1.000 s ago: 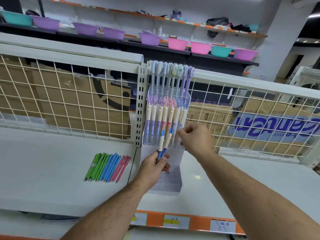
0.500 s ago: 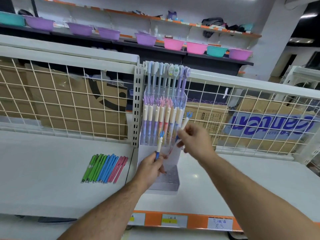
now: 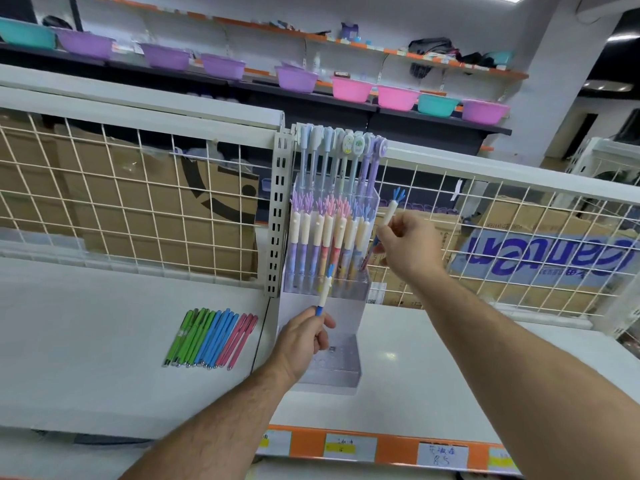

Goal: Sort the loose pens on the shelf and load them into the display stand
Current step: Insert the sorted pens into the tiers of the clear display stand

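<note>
One pen [image 3: 325, 287] pinched in left hand [image 3: 304, 341]; second pen [image 3: 390, 211] pinched in right hand [image 3: 410, 249], raised higher beside display stand [image 3: 348, 308].

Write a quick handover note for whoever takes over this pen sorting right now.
Left grip pinches one blue-and-cream frond-topped pen upright before the clear acrylic display stand. Right grip holds a matching pen beside the stand's right side.
Done: the stand's two back rows hold pens.
Left: slot both held pens, then load the row of slim green, blue and pink pens lying on the white shelf.
</note>
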{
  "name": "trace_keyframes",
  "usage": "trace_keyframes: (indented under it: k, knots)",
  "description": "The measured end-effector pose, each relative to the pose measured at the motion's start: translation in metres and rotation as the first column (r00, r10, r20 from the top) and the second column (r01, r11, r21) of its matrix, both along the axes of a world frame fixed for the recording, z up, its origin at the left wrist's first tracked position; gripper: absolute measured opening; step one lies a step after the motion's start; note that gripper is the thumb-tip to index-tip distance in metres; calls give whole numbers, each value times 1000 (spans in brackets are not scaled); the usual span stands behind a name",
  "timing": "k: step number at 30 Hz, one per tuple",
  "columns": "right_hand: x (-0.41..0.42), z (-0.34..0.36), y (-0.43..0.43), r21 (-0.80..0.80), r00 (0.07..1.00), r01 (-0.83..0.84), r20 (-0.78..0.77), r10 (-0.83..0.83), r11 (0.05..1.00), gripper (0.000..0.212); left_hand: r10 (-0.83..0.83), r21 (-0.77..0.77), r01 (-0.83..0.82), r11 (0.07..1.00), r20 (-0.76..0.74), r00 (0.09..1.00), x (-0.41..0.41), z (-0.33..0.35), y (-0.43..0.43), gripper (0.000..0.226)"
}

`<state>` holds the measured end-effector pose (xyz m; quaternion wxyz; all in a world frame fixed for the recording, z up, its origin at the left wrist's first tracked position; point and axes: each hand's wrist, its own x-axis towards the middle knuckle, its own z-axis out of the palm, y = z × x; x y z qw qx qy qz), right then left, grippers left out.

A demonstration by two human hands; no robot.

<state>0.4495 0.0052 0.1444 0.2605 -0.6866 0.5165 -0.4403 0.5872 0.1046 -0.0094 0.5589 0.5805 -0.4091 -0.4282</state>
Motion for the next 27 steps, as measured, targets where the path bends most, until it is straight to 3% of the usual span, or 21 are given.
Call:
trace_keyframes:
  k: [8,16,21,24,27]
  knots:
    - [5,-21,-3,32,985,-48,-165,52,998,12,-11,9,11,1000,6,1000,2,0,0,29]
    - [-1,-35,-4,52,986,-25,-164,33,998,12,-13,-21,14,1000,36,999,1,1,0,24]
    - [-9,-57,19,-25,987,48,-152,-52,999,18,-25,-32,27,999,60,998,1,-1,-1,23]
    - [-6,-73,36,44,989,-105,-104,109,993,19,-29,-36,32,999,74,997,-1,-1,0,21]
    - [3,-86,44,112,955,-232,-161,248,966,9,-47,-47,50,998,71,996,-4,2,2,18]
